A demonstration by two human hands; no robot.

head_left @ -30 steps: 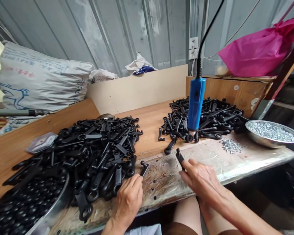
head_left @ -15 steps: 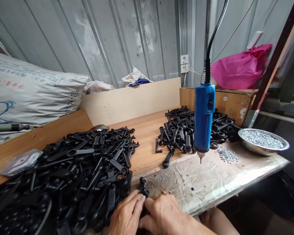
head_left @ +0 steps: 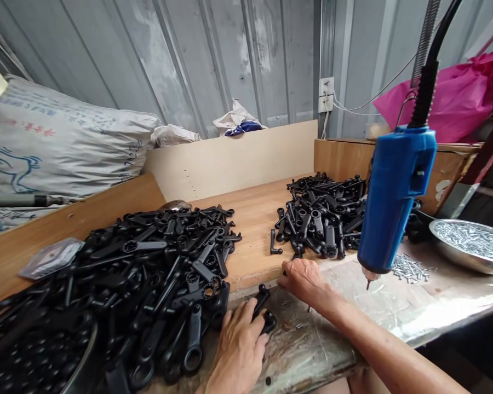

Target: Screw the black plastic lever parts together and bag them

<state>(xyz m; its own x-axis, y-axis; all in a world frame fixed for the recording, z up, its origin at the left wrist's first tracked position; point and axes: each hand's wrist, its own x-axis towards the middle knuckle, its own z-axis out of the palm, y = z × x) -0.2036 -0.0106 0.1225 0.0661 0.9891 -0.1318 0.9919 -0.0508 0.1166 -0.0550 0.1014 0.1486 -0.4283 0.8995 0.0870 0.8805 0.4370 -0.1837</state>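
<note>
Near the table's front edge, my left hand (head_left: 240, 342) has its fingers curled round a black plastic arm (head_left: 262, 298), whose knobbed end sticks out past them. A rounded black end (head_left: 268, 322) shows beside the fingertips; whether it belongs to the same piece I cannot tell. Further right, my right hand (head_left: 303, 278) is closed over a single black arm (head_left: 297, 255), mostly hidden under the fingers. A heap of similar black arms (head_left: 160, 273) lies left of my left hand. Another pile of them (head_left: 318, 219) sits just beyond my right hand.
A blue electric screwdriver (head_left: 396, 202) hangs point down on the right. Behind it are loose screws (head_left: 411, 269) and a metal bowl (head_left: 472, 262) of screws. A clear plastic packet (head_left: 51, 257) rests at left. A white sack (head_left: 69, 142) leans behind the wooden side board (head_left: 119, 200).
My right hand has left my left hand and reached forward and right onto the single black arm. The view has turned, so the screwdriver appears further right and larger. It now hangs tilted.
</note>
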